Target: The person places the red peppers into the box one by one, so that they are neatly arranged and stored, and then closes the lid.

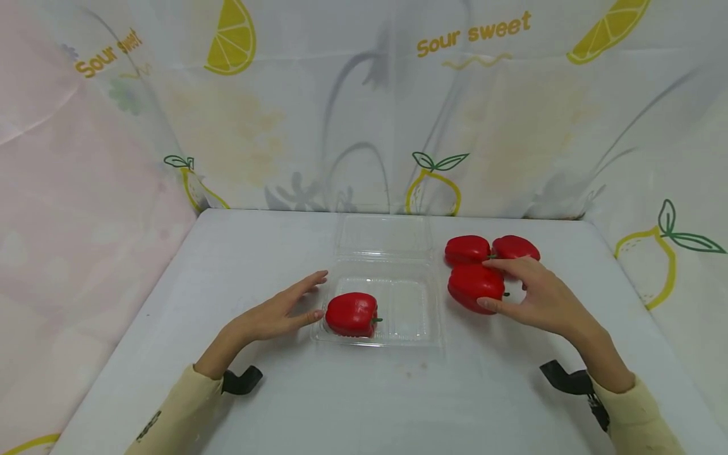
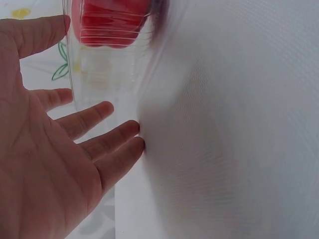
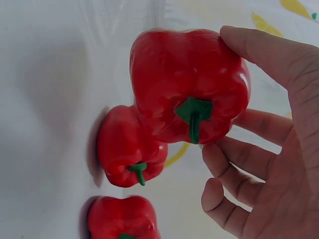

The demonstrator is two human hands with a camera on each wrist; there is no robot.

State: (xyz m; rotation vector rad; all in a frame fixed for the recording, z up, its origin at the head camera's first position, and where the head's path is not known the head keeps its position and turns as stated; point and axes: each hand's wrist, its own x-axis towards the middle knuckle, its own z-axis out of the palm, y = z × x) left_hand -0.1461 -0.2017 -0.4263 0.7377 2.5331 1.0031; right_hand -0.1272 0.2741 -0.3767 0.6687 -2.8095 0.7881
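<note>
Tally: one clear clamshell container [image 1: 402, 309], four red bell peppers [image 1: 349, 314] (one inside, three outside), one left hand [image 1: 274, 318], one right hand [image 1: 543, 296], two cream sleeves [image 1: 181, 411].

Middle of the bench [image 1: 398, 404] there's the box [image 1: 400, 309], its lid [image 1: 383, 235] laid out on the far side. One pepper [image 1: 351, 314] lies in the box, near left, with the left fingers [image 1: 309, 281] by the left rim. Over to the right, two peppers [image 1: 466, 250] lie side by side; nearer, the right fingers [image 1: 514, 268] hold a third pepper [image 1: 474, 287]. Cloth [image 1: 352, 114] hangs behind.
</note>
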